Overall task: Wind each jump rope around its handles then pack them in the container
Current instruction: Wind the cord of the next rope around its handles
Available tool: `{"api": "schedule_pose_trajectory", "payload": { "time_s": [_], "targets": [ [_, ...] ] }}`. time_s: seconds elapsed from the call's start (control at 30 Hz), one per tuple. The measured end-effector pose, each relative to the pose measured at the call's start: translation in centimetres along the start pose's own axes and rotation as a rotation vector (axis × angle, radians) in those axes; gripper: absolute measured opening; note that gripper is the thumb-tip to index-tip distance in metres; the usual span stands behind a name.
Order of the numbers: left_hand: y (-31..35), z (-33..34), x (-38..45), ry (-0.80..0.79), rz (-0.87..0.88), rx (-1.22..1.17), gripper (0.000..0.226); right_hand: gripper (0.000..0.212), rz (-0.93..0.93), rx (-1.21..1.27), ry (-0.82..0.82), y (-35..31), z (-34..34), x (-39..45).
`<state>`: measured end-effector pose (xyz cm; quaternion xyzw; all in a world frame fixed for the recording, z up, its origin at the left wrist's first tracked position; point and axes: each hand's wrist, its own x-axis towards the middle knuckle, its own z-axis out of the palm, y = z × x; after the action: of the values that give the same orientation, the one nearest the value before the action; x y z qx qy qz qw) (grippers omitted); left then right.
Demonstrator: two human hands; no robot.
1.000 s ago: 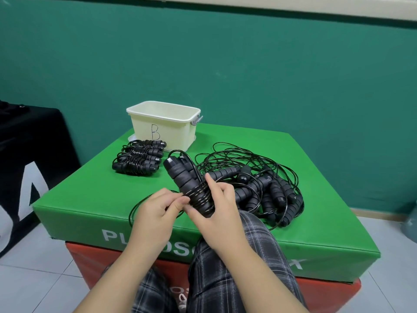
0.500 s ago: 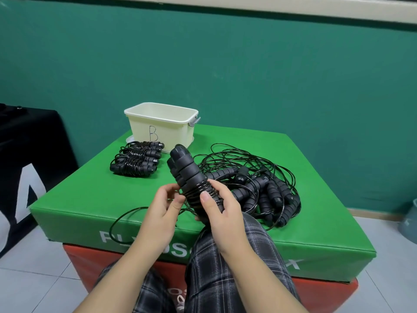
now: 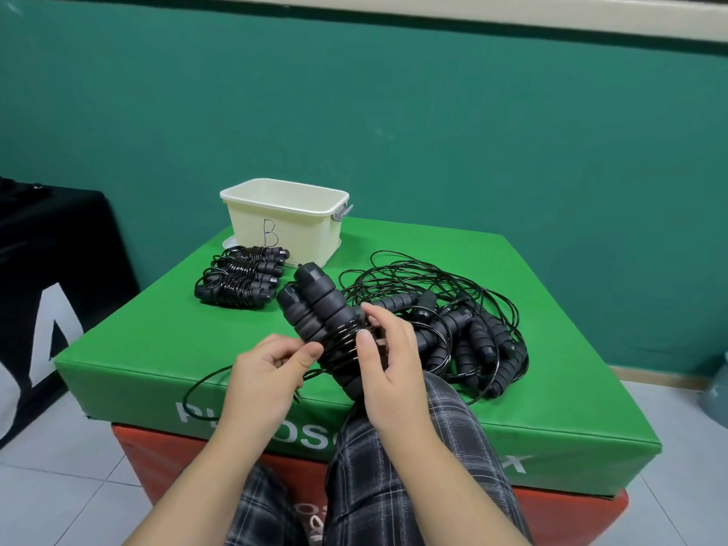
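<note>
My right hand grips a pair of black jump-rope handles held side by side, tilted up and to the left, with cord coiled round their lower half. My left hand pinches the loose black cord beside the coils; a slack loop hangs over the front edge of the green mat. Several wound ropes lie in front of the cream container marked B. A tangled heap of unwound ropes lies to the right.
The green mat lies on a red box. A black cloth-covered stand is at the left. A teal wall rises behind. My plaid-trousered knees are against the box front. A grey bin shows at the right edge.
The handle pair has been raised and turned more upright in my right hand. My left hand has carried the cord round it, and the slack loop has shifted along the mat's front edge.
</note>
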<state>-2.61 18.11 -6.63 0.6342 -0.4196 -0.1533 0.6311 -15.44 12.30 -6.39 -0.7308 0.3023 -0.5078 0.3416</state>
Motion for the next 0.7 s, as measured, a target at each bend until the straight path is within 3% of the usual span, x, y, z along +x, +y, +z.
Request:
{"api": "schedule_pose_trajectory", "payload": {
  "time_s": [0.17,0.37,0.5,0.7],
  "targets": [
    [1.3,0.2,-0.5,0.050,-0.109,-0.041,0.018,0.026,-0.104,-0.064,0.007,0.7,0.0,0.1],
    [1.6,-0.3,-0.6,0.043,-0.040,0.022,0.023,0.071,-0.054,-0.215,-0.204,0.2,0.2,-0.2],
    [1.3,-0.3,-0.5,-0.019,0.069,0.071,0.014,0.089,-0.058,-0.406,-0.194,0.5,0.6,-0.3],
    [0.1,-0.6,-0.4,-0.115,0.194,0.176,0.014,0.085,-0.018,-0.395,-0.150,0.7,0.5,-0.3]
  ]
}}
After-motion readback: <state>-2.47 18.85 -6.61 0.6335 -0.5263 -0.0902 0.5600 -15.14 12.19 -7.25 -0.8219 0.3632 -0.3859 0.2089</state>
